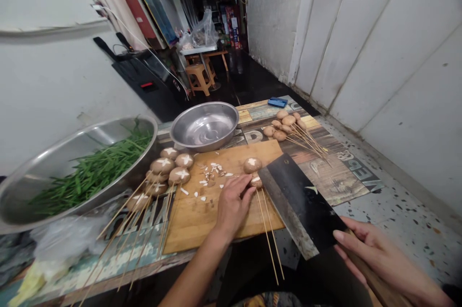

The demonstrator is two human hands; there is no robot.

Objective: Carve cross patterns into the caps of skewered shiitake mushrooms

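- From my seat at the far end of the head view, I have my left hand [233, 203] over the board [198, 230], thumb and fingers pinching the front mushroom [257, 181] at its left side.
- The front mushroom sits on the board's right half, partly covered by my fingertips; I see white cut marks on its cap.
- Two skewers [266, 230] run from it toward me, past the board's near edge.
- Just behind it, touching or nearly so, I see the rear mushroom [252, 165], a white cross cut into its brown cap.
- My right hand [378, 251] is wrapped around the handle of the cleaver [299, 201], thumb near the heel of the blade.
- The blade slants up and to the left over the board's right edge, its far corner just beside the front mushroom; I cannot tell whether they touch. A green scrap [311, 189] clings to the dark face.
- White and brown trimmings [215, 168] lie scattered left of the two mushrooms.
- At the board's left side I see a heap of crossed mushrooms [179, 175], their skewers pointing toward me.
- Further left, the large bowl [97, 136] holds cut greens [94, 172]; behind the board stands the basin [205, 126].
- On the table's [342, 182] right side lie plain mushrooms [285, 126] on skewers, near a blue box [277, 102].
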